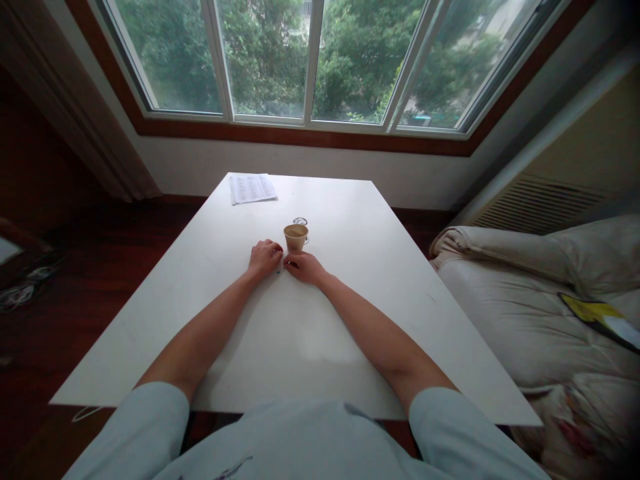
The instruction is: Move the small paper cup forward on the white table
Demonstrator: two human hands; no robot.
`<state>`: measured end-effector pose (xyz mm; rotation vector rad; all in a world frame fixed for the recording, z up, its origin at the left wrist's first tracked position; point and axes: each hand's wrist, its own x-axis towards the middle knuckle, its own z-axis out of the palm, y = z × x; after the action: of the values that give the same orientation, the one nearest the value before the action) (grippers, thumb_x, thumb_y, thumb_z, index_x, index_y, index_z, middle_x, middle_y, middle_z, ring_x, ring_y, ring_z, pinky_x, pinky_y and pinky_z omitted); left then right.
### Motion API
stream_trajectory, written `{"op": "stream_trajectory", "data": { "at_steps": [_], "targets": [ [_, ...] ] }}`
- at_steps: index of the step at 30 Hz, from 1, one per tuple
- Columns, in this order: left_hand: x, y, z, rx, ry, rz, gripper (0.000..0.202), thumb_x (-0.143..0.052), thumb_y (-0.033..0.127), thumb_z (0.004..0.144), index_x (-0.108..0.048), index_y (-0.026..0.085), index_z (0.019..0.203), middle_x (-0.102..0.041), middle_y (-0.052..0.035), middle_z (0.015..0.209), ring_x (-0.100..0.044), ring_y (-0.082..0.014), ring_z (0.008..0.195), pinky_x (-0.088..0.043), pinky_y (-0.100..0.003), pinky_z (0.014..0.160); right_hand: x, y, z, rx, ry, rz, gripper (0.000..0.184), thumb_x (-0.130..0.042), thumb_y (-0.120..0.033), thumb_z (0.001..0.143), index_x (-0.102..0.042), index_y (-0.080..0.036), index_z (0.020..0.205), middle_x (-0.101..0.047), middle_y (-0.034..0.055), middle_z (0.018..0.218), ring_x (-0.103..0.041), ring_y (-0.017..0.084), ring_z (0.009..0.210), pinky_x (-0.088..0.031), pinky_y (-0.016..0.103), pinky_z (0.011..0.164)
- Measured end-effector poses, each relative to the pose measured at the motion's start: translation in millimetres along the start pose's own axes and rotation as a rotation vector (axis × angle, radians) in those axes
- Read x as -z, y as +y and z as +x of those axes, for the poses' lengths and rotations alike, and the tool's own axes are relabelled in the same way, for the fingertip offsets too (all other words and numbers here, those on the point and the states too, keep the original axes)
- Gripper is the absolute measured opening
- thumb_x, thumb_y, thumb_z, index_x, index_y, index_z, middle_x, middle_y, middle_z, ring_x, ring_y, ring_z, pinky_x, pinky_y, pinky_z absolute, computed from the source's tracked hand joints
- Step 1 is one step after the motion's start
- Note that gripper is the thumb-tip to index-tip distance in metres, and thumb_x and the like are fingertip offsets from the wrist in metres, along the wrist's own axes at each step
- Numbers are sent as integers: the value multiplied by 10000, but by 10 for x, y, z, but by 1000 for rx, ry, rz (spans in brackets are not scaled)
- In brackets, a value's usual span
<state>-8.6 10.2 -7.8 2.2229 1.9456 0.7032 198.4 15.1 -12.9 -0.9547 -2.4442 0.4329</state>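
Note:
Both my hands rest on the white table [350,313], close together near its middle. My left hand [264,257] is curled, its fingers closed around something small I cannot make out. My right hand [304,267] lies beside it, fingers pinched together toward the left hand. A tiny dark speck shows on the table between them. Just beyond my right hand stands a small tan paper cup [295,237], upright, with brown liquid inside. A small ring-like object [300,221] lies right behind the cup.
A stack of printed paper sheets [253,188] lies at the table's far left corner. A cushioned beige sofa [545,300] stands to the right of the table, with a yellow item [597,319] on it. Windows run along the far wall. Cables lie on the dark floor at left.

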Motion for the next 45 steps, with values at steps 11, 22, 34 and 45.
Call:
{"op": "stream_trajectory", "data": {
  "at_steps": [11, 22, 34, 45],
  "targets": [
    [40, 32, -13, 8, -19, 3, 275, -588, 326, 981, -840, 274, 1079, -753, -77, 1216, -634, -291, 1183, -497, -432, 1057, -20, 30, 14, 3, -5, -10, 175, -643, -271, 988, -796, -242, 1070, -769, 50, 1058, -672, 179, 930, -460, 266, 825],
    [74, 62, -29, 12, -19, -4, 280, -584, 328, 986, -844, 277, 1075, -750, -80, 1224, -631, -290, 1195, -497, -434, 1067, 6, 1, 15, -22, -11, -4, 170, -657, -258, 980, -799, -239, 1072, -778, 55, 1079, -676, 182, 942, -476, 265, 837],
    [61, 51, -19, 11, -22, 6, 273, -590, 327, 978, -835, 273, 1086, -751, -76, 1235, -630, -290, 1187, -494, -438, 1064, -18, 23, 27, -23, -4, -13, 174, -659, -272, 978, -804, -235, 1067, -782, 58, 1060, -681, 183, 919, -470, 264, 822],
    [83, 66, -23, 15, -25, -6, 278, -585, 317, 975, -838, 272, 1081, -745, -84, 1216, -625, -300, 1183, -490, -447, 1064, -7, 18, 29, -14, -8, 9, 176, -648, -281, 989, -799, -234, 1066, -777, 57, 1057, -675, 181, 928, -469, 263, 826]
  ]
}}
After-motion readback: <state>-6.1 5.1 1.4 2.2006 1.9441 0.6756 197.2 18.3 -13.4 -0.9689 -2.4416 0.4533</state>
